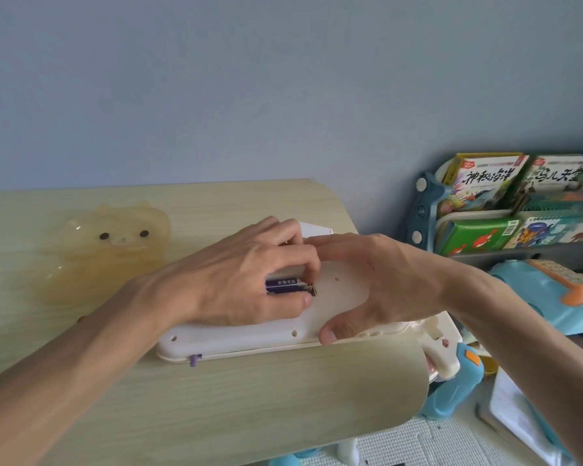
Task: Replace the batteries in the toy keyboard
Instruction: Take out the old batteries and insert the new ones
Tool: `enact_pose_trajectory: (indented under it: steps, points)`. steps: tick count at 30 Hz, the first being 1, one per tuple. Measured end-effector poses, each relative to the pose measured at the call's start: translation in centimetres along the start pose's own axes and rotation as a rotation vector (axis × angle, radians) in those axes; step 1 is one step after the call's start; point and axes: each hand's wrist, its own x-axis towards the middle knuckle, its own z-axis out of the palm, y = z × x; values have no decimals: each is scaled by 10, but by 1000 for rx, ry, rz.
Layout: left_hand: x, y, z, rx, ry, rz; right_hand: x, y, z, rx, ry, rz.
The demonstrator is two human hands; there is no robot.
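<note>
The white toy keyboard (236, 341) lies upside down on the pale wooden table (283, 405), its back facing up. My left hand (239, 280) rests over its middle, fingers and thumb curled around a purple battery (285, 285) at the battery bay. My right hand (371, 284) grips the keyboard's right end, thumb on the near edge and fingers reaching over the top toward the battery. The bay itself is mostly hidden by my fingers.
A translucent yellow bear-shaped box (111, 250) stands at the table's left. A white piece (313, 229) lies behind my hands. To the right, off the table, are a book rack (515, 203) and blue toys (546, 297) on the floor.
</note>
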Motion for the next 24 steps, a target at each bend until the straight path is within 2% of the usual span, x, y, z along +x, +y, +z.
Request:
enact_pose_trajectory:
  steps: [10,15,18,24]
  points:
    - [-2,-6,-5,-250,142,40,1,4,1,-25,-16,27]
    - [-22,-19,-27,-529,331,-10,-1,13,2,-29,-9,96]
    - [-53,-45,-55,-455,395,-131,-1,15,2,-43,-20,99]
    - [-109,-78,-76,-221,335,-454,2,19,4,-60,-11,68]
